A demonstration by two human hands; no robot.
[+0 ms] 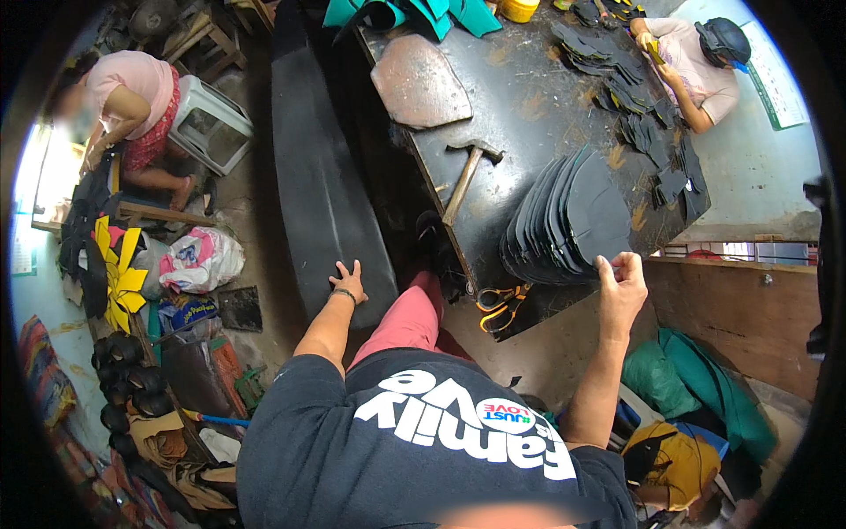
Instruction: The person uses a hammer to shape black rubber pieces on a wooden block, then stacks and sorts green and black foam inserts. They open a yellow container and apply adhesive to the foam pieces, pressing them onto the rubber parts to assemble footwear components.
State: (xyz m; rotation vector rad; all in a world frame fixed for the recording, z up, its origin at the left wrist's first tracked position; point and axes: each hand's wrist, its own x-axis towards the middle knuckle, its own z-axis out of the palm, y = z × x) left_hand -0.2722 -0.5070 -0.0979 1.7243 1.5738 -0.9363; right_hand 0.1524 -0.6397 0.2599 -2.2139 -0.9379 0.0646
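Note:
My left hand (350, 283) lies with fingers spread on the near end of a long black sheet (322, 150), which stretches away beside the table. At the table's near right corner, the finger and thumb of my right hand (622, 284) pinch the edge of the top black cut piece (597, 212). Under that piece, a stack of similar rounded black pieces (531, 216) fans out to the left. Left of the stack rests a hammer (467, 179) with a wooden handle. Orange-and-black-handled scissors (500, 309) lie at the table's near edge, their blades partly hidden.
The dark table (520, 110) also bears a flat brownish slab (421, 81), teal sheets (427, 16) and piles of black cut-outs (608, 66). A helmeted person (701, 75) works across it. Another person (132, 97) bends by a stool (211, 128) at left. Bags (203, 260) crowd the floor.

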